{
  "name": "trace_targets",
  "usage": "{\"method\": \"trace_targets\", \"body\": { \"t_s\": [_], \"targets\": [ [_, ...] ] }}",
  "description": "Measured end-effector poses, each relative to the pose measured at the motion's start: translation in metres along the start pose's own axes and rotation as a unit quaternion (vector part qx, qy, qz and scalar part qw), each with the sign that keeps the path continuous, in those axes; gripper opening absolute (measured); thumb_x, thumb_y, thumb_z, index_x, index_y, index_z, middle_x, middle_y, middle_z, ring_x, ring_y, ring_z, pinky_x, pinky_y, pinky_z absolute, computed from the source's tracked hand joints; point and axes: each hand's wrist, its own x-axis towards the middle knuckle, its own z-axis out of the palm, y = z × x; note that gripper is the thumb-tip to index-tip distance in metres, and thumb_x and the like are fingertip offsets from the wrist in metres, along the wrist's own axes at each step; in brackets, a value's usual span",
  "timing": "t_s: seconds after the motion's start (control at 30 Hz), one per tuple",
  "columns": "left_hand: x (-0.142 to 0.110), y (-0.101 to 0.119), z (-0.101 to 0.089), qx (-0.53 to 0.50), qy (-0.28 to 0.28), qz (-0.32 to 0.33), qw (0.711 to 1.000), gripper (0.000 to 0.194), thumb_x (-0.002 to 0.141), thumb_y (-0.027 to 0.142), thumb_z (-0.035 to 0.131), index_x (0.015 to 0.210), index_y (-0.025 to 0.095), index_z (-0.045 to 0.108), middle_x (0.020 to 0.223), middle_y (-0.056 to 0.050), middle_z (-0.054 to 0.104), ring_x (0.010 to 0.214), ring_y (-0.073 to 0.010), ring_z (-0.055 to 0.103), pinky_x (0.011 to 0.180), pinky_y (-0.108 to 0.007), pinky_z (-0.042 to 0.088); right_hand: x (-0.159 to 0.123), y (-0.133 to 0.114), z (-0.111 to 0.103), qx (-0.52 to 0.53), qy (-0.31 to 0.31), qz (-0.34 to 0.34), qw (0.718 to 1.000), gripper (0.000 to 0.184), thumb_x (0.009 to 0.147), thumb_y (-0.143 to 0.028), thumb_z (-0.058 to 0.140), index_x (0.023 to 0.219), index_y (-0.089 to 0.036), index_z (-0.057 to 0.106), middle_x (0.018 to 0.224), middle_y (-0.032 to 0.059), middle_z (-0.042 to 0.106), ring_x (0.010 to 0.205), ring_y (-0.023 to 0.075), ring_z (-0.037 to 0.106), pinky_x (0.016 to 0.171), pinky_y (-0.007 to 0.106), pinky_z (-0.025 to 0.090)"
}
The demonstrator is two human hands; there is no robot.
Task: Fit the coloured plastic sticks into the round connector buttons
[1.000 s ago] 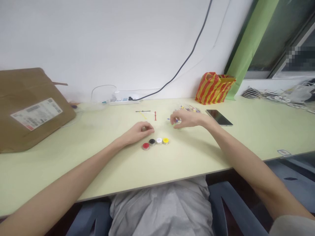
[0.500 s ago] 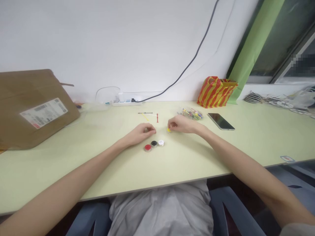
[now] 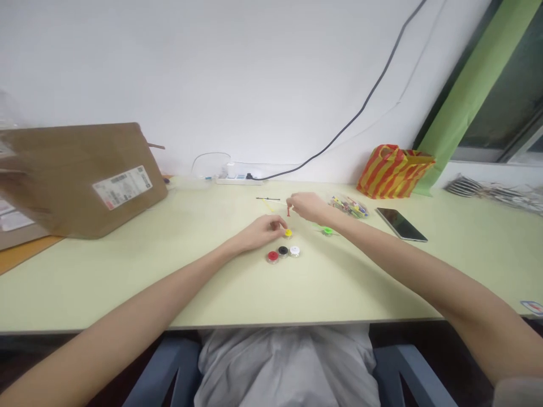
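Observation:
My left hand (image 3: pixel 266 230) rests low over the table, fingers curled, thumb and fingertips at the edge of a small clear disc with a yellow top (image 3: pixel 288 233). A little farther off, my right hand (image 3: pixel 309 206) pinches a thin red plastic stick (image 3: pixel 289 211) that points down from the fingertips. Closer to me lie three similar round pieces: one with a red top (image 3: pixel 272 256), one black (image 3: pixel 283 250) and one white (image 3: pixel 294 250). Beneath my right forearm is a green-topped piece (image 3: pixel 327 231), partly hidden. Behind my left hand lie a black stick (image 3: pixel 267 198) and a yellow stick (image 3: pixel 268 206).
A clear bag of coloured parts (image 3: pixel 348 206) lies beyond my right wrist, beside a phone (image 3: pixel 401 224). A striped bag (image 3: pixel 392 172) stands at the back right, a cardboard box (image 3: pixel 97 175) at the left. A power strip (image 3: pixel 237 181) lies along the wall.
My right hand has left the yellow-topped disc and moved back to the red stick, which it now pinches. My left hand has come to the yellow-topped disc. The view has turned left.

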Motion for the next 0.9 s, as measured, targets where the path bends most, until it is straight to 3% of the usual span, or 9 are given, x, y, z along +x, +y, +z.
{"method": "trace_targets", "body": {
  "t_s": [0.13, 0.43, 0.67, 0.9],
  "targets": [
    [0.000, 0.002, 0.002, -0.005, 0.001, 0.002, 1.000, 0.030, 0.089, 0.046, 0.063, 0.101, 0.020, 0.073, 0.084, -0.002, 0.067, 0.076, -0.0182, 0.061, 0.071, -0.031, 0.047, 0.028, 0.005, 0.003, -0.032, -0.027, 0.031, 0.999, 0.030, 0.098, -0.012, 0.048, 0.119, -0.018, 0.069, 0.123, 0.0156, 0.070, 0.110, 0.0264, 0.067, 0.080, 0.030, 0.046],
    [0.003, -0.005, 0.006, -0.016, 0.001, 0.016, 1.000, 0.030, 0.089, 0.047, 0.066, 0.094, 0.018, 0.073, 0.084, -0.003, 0.067, 0.077, -0.0190, 0.061, 0.071, -0.031, 0.046, 0.062, -0.025, 0.007, -0.041, -0.045, 0.039, 0.997, 0.026, 0.091, -0.008, 0.057, 0.112, -0.016, 0.071, 0.116, 0.0161, 0.071, 0.098, 0.0251, 0.071, 0.079, 0.029, 0.049],
    [0.005, -0.010, 0.009, -0.045, -0.004, 0.030, 0.999, 0.031, 0.088, 0.048, 0.067, 0.096, 0.019, 0.072, 0.088, -0.005, 0.070, 0.083, -0.0211, 0.064, 0.076, -0.034, 0.050, 0.088, -0.036, 0.004, -0.044, -0.029, 0.047, 0.997, 0.027, 0.091, -0.005, 0.056, 0.115, -0.011, 0.068, 0.117, 0.0199, 0.069, 0.105, 0.0289, 0.070, 0.084, 0.033, 0.051],
    [0.001, -0.002, 0.008, -0.044, 0.009, 0.029, 0.999, 0.024, 0.087, 0.040, 0.067, 0.092, 0.017, 0.071, 0.095, -0.007, 0.073, 0.091, -0.0231, 0.065, 0.082, -0.035, 0.051, 0.103, -0.057, 0.019, -0.032, -0.002, 0.054, 0.998, 0.035, 0.101, -0.013, 0.043, 0.131, -0.009, 0.061, 0.136, 0.0256, 0.059, 0.124, 0.0311, 0.060, 0.098, 0.039, 0.049]
  ]
}}
